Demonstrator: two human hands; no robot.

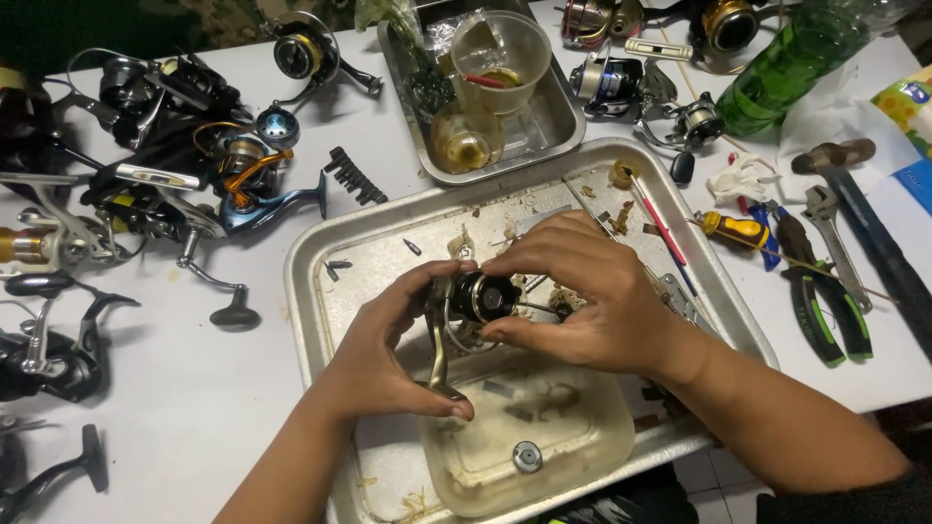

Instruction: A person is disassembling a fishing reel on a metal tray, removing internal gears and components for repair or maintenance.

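Over a dented metal tray [320, 262] I hold a small black fishing reel [481, 296] between both hands. My left hand [383, 349] grips its metal frame and handle arm from the left. From the right, my right hand [582, 291] curls over the dark round body with fingers and thumb pinched on it. Just below the reel, a clear plastic tub [524, 437] with a small metal part and dirty residue sits inside the tray.
Several fishing reels [194, 146] lie heaped at the left. A smaller metal tray [558, 121] with plastic cups stands at the back. Pliers [815, 301], a screwdriver [733, 231], a wrench [835, 243], a hammer [854, 184] and a green bottle [791, 63] lie at the right.
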